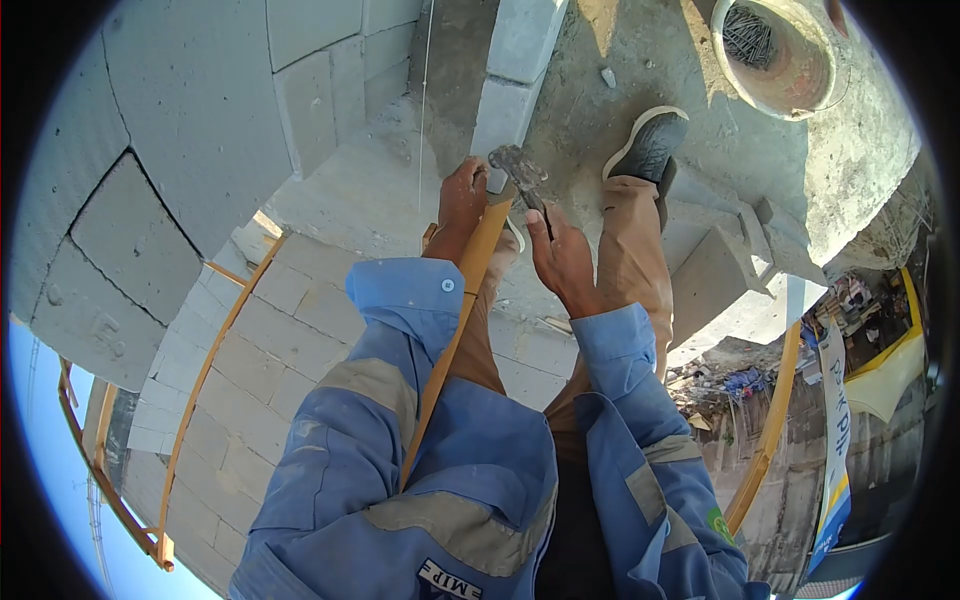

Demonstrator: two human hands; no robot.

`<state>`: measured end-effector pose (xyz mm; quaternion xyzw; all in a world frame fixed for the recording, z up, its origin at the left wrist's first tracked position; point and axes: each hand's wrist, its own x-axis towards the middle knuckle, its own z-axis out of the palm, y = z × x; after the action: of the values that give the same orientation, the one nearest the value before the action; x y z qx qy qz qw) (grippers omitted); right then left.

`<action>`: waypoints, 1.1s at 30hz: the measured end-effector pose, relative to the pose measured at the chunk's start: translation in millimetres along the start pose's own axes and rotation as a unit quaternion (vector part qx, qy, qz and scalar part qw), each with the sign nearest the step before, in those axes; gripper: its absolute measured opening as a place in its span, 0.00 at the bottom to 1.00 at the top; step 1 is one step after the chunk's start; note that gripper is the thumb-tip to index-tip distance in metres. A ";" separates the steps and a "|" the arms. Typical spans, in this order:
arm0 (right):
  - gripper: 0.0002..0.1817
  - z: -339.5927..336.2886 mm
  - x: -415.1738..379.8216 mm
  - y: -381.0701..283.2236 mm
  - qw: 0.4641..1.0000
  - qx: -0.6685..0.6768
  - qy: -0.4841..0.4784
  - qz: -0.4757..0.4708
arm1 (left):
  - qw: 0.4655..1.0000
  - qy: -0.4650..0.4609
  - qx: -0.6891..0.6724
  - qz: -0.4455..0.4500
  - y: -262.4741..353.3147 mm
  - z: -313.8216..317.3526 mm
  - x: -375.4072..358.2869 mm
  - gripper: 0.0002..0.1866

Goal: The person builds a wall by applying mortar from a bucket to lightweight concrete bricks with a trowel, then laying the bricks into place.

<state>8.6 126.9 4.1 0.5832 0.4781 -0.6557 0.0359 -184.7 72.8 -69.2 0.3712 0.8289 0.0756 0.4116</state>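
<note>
My right hand (pixel 566 258) is wrapped round the handle of a hammer (pixel 518 168), whose worn, dusty head is raised just above the end of a long wooden batten (pixel 482 247). That batten slants from the block edge down along my left forearm to my jacket. Beside its upper end, my left hand (pixel 463 200) is closed with the fingers pressed together. Whatever those fingers hold is hidden or too small to name. Close in front of both hands stands a narrow column of grey blocks (pixel 505 110). A thin string (pixel 426 90) hangs just beyond my left hand.
A bucket (pixel 800 85) with nails (pixel 748 38) stands at the upper right. Grey block walls (pixel 190 90) rise on the left. Broken blocks (pixel 715 265) lie beside my shoe (pixel 652 143). Another wooden strip (pixel 770 435) and a banner (pixel 832 440) are at the right, above lower ground.
</note>
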 end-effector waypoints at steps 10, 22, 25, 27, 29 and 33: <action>0.24 12.5 17.4 -13.6 0.998 0.021 -0.010 -0.060 | 0.999 -0.004 0.035 -0.017 1.7 -4.5 2.5 0.10; 0.25 4.6 19.5 -17.1 0.999 0.047 -0.009 -0.021 | 1.000 0.004 0.002 -0.007 -6.6 1.4 5.9 0.11; 0.26 8.7 21.4 -21.3 0.997 0.071 0.004 -0.042 | 1.000 0.011 -0.009 -0.010 -4.0 0.0 4.3 0.10; 0.26 14.8 26.2 -16.1 0.997 0.064 0.006 -0.044 | 0.999 0.004 0.026 -0.020 -0.9 -1.4 3.7 0.09; 0.27 27.0 34.6 -0.6 0.995 -0.073 -0.057 0.029 | 0.999 -0.001 0.033 -0.031 -1.7 -1.3 3.6 0.09; 0.28 21.1 35.4 -1.3 0.997 -0.055 -0.039 0.028 | 1.000 0.006 0.027 -0.012 -15.1 4.9 5.2 0.11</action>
<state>-18.9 131.5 -26.4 0.5673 0.4950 -0.6497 0.1051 -191.5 64.7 -82.1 0.3715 0.8376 0.0499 0.3974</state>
